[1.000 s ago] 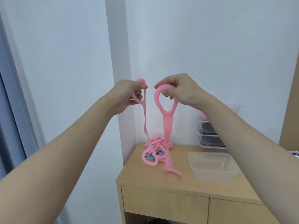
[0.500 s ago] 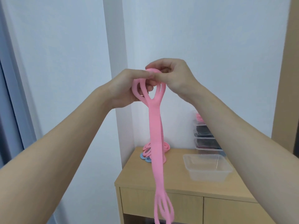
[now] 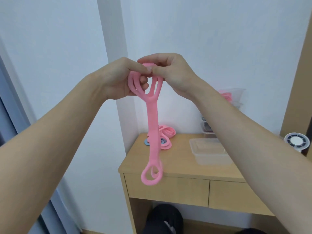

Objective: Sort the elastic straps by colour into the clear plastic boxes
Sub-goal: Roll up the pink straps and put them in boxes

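Head view: the pink straps (image 3: 152,125) hang straight down from both hands, long axis vertical. Their upper loops are gathered at the hands and their lower loops dangle in front of the front edge of the bench (image 3: 177,159), not touching it. The left hand (image 3: 121,78) has its fingers curled round the left side of the upper loops. The right hand (image 3: 173,71) pinches the top of those loops between thumb and bent fingers, its fingertips meeting the left hand's. A pile of straps (image 3: 166,132) lies at the bench's back left corner, and a clear box (image 3: 209,154) sits to its right.
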The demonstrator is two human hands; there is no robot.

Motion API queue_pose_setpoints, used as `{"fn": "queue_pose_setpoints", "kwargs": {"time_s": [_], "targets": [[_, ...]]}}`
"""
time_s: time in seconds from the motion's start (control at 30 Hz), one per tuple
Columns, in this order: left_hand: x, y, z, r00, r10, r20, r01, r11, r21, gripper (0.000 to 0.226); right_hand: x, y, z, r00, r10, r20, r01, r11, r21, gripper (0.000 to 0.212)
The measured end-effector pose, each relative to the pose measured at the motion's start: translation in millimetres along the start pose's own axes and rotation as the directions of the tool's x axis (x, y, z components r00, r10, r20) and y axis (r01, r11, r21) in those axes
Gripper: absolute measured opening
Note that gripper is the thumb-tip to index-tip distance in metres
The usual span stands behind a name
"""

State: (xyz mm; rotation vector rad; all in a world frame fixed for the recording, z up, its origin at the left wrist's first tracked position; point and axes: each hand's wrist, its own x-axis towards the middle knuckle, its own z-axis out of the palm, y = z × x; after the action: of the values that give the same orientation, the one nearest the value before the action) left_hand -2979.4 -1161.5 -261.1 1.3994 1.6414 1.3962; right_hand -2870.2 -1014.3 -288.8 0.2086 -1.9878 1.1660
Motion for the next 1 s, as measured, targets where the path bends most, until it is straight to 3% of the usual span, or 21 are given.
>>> {"fn": "queue_pose_setpoints", "kwargs": {"time_s": [0.17,0.27,0.4,0.47,0.53,0.63,0.73,0.87,1.0], "targets": [[0,-9,-11,0.999,-0.042,0.006,0.042,0.999,-0.013,0.025,-2,17,14,0.999,-0.001,0.053,-0.005,0.995,0.099,0.02],[-1,-12,-15,0.998,-0.069,0.011,0.069,0.997,0.039,0.018,-1,29,20,0.997,0.02,0.069,-0.032,0.983,0.183,0.032],[-1,-17,-23,0.988,-0.052,-0.143,0.098,0.937,0.335,0.014,-4,72,16,0.969,0.239,-0.07,-0.19,0.893,0.409,0.035],[-3,-20,-27,0.977,0.014,-0.213,0.102,0.846,0.523,0.013,-11,109,18,0.914,0.375,-0.157,-0.326,0.907,0.265,0.029],[-6,-22,-28,0.972,0.059,-0.229,0.097,0.785,0.612,0.012,-22,156,22,0.879,0.449,-0.163,-0.458,0.889,-0.021,0.027],[-10,-25,-30,0.959,0.103,-0.265,0.098,0.754,0.649,0.011,-38,228,18,0.843,0.522,-0.129,-0.514,0.71,-0.481,0.029],[-11,-34,-33,0.94,0.134,-0.315,0.118,0.737,0.665,0.012,-44,267,9,0.824,0.555,-0.116,-0.443,0.503,-0.742,0.036],[-11,-48,-39,0.948,0.084,-0.306,0.133,0.769,0.625,0.019,-37,294,13,0.794,0.607,0.024,-0.167,0.256,-0.952,0.056],[-11,-57,-48,0.957,-0.008,-0.289,0.167,0.83,0.532,0.016,-26,319,21,0.842,0.539,-0.012,-0.093,0.124,-0.988,0.038]]}}
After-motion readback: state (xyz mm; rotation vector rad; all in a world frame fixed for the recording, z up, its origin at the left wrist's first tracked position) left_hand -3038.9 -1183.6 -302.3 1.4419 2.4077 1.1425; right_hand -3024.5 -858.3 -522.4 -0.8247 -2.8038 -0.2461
